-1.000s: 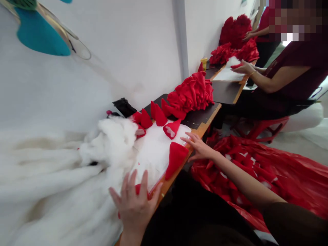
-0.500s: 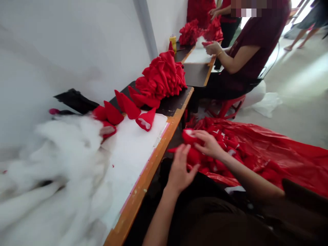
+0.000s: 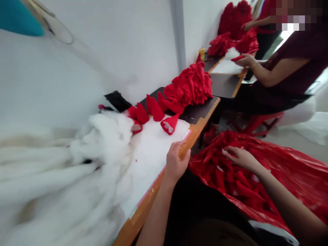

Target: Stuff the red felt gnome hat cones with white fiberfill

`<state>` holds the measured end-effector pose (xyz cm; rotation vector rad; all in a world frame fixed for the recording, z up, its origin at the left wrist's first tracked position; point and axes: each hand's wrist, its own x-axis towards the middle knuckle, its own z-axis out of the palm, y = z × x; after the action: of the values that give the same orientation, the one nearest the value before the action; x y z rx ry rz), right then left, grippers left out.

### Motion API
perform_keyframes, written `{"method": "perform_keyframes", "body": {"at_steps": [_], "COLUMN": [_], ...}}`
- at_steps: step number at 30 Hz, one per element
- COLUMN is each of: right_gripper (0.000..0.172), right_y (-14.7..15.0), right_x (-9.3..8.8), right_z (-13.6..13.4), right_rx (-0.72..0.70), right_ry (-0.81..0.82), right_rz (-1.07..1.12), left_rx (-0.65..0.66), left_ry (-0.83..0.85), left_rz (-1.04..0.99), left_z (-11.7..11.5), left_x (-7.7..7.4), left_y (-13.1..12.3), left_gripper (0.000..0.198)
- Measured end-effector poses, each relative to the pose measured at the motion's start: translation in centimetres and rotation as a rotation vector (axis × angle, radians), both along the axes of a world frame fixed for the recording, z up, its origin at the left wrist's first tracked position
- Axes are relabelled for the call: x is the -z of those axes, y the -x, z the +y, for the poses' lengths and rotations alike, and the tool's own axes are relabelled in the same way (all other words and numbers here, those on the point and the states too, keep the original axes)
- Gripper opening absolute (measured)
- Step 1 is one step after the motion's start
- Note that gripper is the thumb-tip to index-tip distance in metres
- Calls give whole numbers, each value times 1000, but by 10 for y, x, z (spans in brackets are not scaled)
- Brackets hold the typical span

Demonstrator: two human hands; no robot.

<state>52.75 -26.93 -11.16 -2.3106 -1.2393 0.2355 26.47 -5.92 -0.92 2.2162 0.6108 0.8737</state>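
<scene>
My left hand (image 3: 177, 162) is at the table's wooden edge (image 3: 196, 135), thumb apart from its curved fingers, with nothing in it. Over an opened red plastic bag (image 3: 287, 160) reaches my right hand (image 3: 242, 159), fingers stretched out and loosely apart. A small white bit shows by its fingertips; whether it touches them I cannot tell. Red fabric cones (image 3: 241, 182) with white stuffing fill the bag below that hand. On the table, a stuffed red cone (image 3: 170, 124) lies on its side, its white-filled opening towards me.
White fibre stuffing (image 3: 102, 136) is heaped along the left. A pile of red cones (image 3: 189, 83) lies at the table's far end, with several more in front. Beyond, a seated co-worker (image 3: 289, 68) holds a red piece. A red stool (image 3: 258, 124) stands behind the bag.
The red cones that were at my hands have left them. My right hand has moved over the bag, and my left is now at the table edge. The view has swung left.
</scene>
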Motion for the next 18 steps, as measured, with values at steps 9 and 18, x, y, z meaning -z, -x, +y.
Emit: {"method": "perform_keyframes", "body": {"at_steps": [9,18], "right_gripper": [97,106], "right_y": [56,47], "right_x": [-80,-94], "right_z": [226,356], "right_rx": [-564,-485], "right_ry": [-379,-314], "right_rz": [-180,-349], "left_rx": [-661,-552], "left_ry": [9,-93], "left_rz": [226,371], "left_z": [170,255], "left_x": [7,-21], "left_y": [25,45], "left_gripper": [67,103]}}
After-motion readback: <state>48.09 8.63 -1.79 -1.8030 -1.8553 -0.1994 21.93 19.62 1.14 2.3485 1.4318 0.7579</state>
